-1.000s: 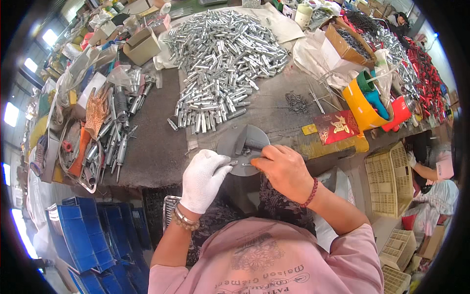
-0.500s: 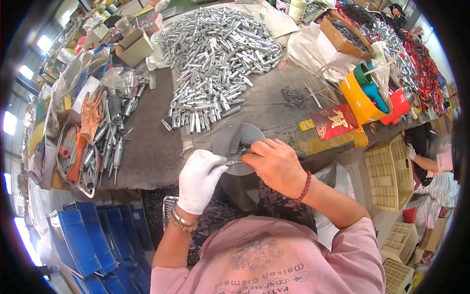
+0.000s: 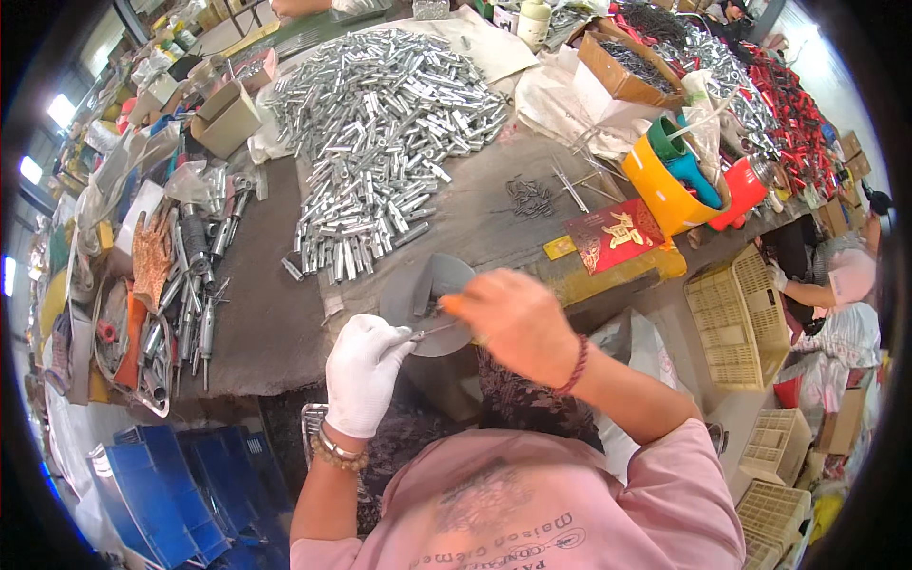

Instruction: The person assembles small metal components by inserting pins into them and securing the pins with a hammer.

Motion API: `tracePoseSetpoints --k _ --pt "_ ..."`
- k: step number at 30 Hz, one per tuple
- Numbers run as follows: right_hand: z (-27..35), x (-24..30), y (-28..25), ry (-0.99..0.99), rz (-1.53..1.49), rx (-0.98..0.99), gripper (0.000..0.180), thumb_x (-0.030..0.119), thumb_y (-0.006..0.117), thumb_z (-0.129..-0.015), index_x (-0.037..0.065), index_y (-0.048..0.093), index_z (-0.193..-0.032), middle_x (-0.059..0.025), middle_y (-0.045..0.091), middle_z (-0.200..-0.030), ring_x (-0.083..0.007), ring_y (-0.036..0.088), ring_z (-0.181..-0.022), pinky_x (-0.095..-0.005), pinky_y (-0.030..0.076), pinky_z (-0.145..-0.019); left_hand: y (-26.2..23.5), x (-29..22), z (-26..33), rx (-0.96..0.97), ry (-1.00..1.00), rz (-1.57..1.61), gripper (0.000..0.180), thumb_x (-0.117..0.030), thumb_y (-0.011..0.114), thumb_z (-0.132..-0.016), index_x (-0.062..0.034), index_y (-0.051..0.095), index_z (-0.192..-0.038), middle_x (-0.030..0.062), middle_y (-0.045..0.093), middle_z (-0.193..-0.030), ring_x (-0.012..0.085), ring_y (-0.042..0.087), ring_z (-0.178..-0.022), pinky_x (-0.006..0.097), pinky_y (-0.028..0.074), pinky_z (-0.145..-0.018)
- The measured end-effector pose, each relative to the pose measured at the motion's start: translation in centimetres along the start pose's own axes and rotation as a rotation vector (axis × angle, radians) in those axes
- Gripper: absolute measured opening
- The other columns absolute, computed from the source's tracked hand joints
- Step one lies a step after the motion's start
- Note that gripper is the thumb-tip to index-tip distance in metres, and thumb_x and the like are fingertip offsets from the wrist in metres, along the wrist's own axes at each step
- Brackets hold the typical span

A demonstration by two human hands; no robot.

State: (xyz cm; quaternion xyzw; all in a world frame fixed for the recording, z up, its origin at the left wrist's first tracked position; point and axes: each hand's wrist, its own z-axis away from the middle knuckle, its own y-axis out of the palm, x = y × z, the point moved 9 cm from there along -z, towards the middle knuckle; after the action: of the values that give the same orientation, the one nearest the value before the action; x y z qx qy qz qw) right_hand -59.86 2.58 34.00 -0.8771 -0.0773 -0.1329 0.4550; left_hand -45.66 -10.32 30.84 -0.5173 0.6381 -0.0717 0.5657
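My left hand [image 3: 364,372], in a white glove, is closed with its fingertips pinching a small, thin metal piece [image 3: 437,329] whose kind I cannot make out. The piece sticks out toward my bare right hand [image 3: 524,325], which is smeared by motion. Something orange shows at the right hand's fingertips; whether those fingers grip anything is unclear. Just beyond both hands, at the table's near edge, stands a grey round fixture [image 3: 397,296] with a raised curved part, partly hidden by my right hand. Farther off lies a large heap of silver metal tubes [image 3: 380,142].
Hand tools [image 3: 204,313] and an orange glove [image 3: 152,261] lie at the left. Right of the fixture are dark small pins [image 3: 530,197], a red packet [image 3: 613,237] and a cut yellow container [image 3: 660,190]. Blue bins [image 3: 157,494] stand lower left, a cream crate [image 3: 736,318] at right.
The view has shifted, so the table's things sit farther left. My right hand has moved away from the left fingertips and blurs. The left hand keeps its pinch.
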Motion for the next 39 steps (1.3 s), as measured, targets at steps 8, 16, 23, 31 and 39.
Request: tracePoseSetpoints --k 8,16,23,31,39 --pt "1.6 -11.0 -1.1 0.452 -0.149 0.132 0.024 -0.002 0.073 -0.086 0.008 0.076 -0.107 -0.0098 0.07 -0.102 -0.0366 0.073 -0.101 -0.0461 0.06 -0.086 -0.2 -0.2 0.0 -0.008 0.006 0.033 0.018 0.001 0.087 -0.083 -0.0022 0.079 -0.099 0.011 0.069 -0.093 0.0296 0.068 -0.094 0.039 0.056 -0.084" --pt "-0.6 -9.5 0.9 0.223 0.091 0.181 0.019 -0.003 0.069 -0.088 0.007 0.068 -0.104 -0.0118 0.067 -0.106 -0.0374 0.07 -0.108 -0.0508 0.058 -0.091 -0.2 -0.2 0.0 -0.021 0.023 0.039 0.019 0.001 0.088 -0.083 -0.0032 0.08 -0.099 0.0102 0.07 -0.093 0.0295 0.069 -0.093 0.04 0.056 -0.084" --pt "-2.7 -3.7 0.8 0.15 -0.14 0.166 0.027 -0.005 0.068 -0.087 0.008 0.068 -0.111 -0.0136 0.07 -0.106 -0.0395 0.071 -0.103 -0.0502 0.058 -0.09 -0.3 -0.4 0.2 -0.049 0.047 -0.017 0.024 -0.001 0.089 -0.08 -0.0065 0.08 -0.101 0.0093 0.07 -0.094 0.0306 0.07 -0.092 0.041 0.057 -0.083" --pt "-3.3 1.3 4.1 0.245 -0.645 0.15 0.058 -0.012 0.072 -0.083 0.01 0.071 -0.137 -0.0103 0.074 -0.1 -0.0305 0.074 -0.096 -0.0401 0.06 -0.083 -0.1 -0.2 0.3 -0.038 0.053 -0.095 0.012 -0.013 0.084 -0.087 -0.0114 0.079 -0.098 0.0071 0.068 -0.095 0.0307 0.069 -0.093 0.043 0.058 -0.081" --pt "-1.9 0.5 4.0 0.321 -0.566 0.156 0.057 -0.016 0.071 -0.082 0.007 0.07 -0.135 -0.0102 0.075 -0.099 -0.0257 0.075 -0.094 -0.0368 0.06 -0.081 -0.4 -0.3 0.5 -0.061 0.082 -0.08 0.021 -0.009 0.089 -0.083 -0.012 0.079 -0.101 0.0067 0.071 -0.096 0.0308 0.072 -0.094 0.042 0.059 -0.081"
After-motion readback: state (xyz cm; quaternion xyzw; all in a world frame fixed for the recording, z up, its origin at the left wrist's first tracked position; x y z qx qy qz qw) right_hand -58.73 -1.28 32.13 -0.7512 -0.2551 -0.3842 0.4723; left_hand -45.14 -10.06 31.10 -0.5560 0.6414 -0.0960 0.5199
